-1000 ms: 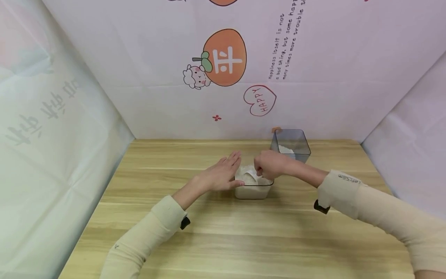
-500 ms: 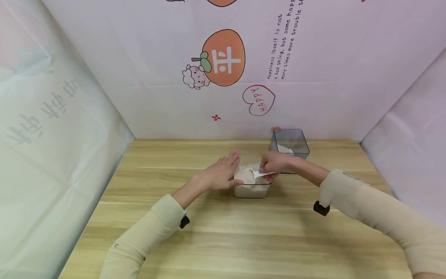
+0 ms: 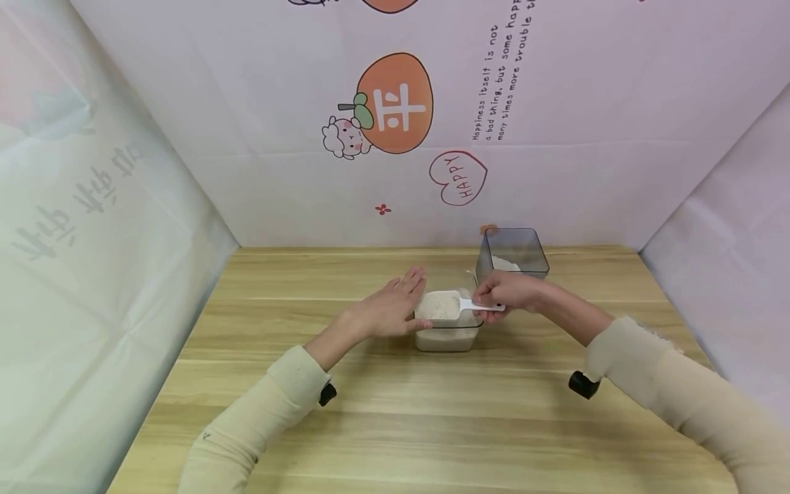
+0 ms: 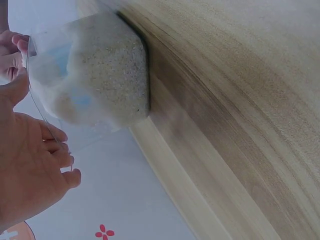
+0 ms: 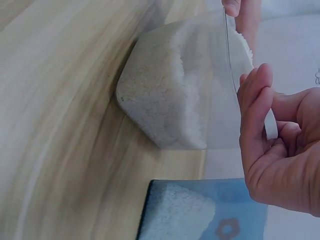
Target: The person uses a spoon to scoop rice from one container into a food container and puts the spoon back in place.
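Note:
A clear square container (image 3: 448, 341) holding rice (image 4: 117, 70) stands on the table. My left hand (image 3: 390, 309) lies along its left side, fingers stretched toward the back and thumb at the front rim. Between the curled fingers and thumb of my right hand (image 3: 507, 291) is the handle of a white scoop (image 3: 466, 304). The scoop is roughly level at the top of the container, its bowl full of rice. In the right wrist view the fingers (image 5: 256, 95) wrap the handle beside the rim; the scoop's bowl is mostly hidden there.
Behind and to the right stands a bluish see-through container (image 3: 517, 248) with some white grains low inside, partly covered by my right hand. A printed sheet (image 3: 296, 192) forms the back wall at the table's (image 3: 395, 425) far edge.
My right hand has moved to the right and drawn the scoop up from the rice, tipping it level and full. My left hand has stayed at the container's side.

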Action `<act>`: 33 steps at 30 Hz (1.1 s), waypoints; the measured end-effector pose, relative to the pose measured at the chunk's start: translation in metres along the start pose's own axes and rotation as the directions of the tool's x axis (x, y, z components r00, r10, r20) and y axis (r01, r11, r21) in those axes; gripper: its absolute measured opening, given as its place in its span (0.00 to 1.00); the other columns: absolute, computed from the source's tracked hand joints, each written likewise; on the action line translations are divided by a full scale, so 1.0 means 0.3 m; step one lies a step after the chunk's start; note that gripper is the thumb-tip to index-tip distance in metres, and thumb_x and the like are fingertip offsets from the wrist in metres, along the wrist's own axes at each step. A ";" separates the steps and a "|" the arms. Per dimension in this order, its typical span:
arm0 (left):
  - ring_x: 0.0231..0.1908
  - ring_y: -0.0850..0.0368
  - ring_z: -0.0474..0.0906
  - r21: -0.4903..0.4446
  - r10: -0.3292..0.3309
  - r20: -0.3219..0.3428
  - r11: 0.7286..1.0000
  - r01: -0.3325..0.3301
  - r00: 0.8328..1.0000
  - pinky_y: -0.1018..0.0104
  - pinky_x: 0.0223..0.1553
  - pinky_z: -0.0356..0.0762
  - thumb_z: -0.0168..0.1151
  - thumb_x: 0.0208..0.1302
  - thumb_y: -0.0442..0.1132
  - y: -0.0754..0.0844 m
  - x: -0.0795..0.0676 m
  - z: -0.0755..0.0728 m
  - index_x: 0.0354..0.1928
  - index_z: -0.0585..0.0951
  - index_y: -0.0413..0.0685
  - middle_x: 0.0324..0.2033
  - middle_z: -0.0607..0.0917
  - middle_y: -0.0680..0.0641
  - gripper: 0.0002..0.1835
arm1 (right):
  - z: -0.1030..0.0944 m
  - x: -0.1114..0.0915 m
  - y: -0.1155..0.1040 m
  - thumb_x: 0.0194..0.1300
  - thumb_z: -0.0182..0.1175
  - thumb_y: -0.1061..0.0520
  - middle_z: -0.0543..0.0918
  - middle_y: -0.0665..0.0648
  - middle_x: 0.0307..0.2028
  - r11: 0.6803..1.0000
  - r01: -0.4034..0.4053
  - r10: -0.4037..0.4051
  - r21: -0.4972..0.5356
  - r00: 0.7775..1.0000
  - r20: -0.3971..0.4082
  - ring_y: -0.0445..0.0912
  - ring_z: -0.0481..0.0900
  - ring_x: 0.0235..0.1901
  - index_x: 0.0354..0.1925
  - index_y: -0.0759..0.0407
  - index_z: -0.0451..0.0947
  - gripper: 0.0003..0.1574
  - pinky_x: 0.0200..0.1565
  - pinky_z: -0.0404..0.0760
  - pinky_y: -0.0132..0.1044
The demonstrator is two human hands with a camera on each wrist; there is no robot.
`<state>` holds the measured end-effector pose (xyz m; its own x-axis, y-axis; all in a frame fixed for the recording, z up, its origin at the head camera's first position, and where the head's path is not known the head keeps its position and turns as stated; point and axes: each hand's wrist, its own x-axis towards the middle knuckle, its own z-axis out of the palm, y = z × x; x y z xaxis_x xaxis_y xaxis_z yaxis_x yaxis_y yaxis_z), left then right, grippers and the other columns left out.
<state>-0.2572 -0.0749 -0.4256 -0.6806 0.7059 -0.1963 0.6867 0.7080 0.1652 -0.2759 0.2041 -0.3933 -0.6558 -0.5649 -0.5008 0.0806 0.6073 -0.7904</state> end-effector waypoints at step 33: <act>0.80 0.47 0.31 -0.044 -0.006 -0.008 0.999 0.006 1.000 0.49 0.79 0.41 0.43 0.73 0.67 0.003 -0.004 0.006 0.78 0.44 0.36 0.79 0.32 0.42 0.50 | -0.036 -0.117 0.055 0.75 0.48 0.65 0.83 0.51 0.29 0.974 0.049 -0.021 0.223 0.992 -0.127 0.37 0.81 0.27 0.48 0.79 0.74 0.16 0.32 0.82 0.26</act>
<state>-0.2553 -0.0752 -0.4269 -0.6867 0.7017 -0.1897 0.6708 0.7123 0.2066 -0.2596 0.2399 -0.3848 -0.7473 -0.5018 -0.4356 0.2136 0.4394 -0.8725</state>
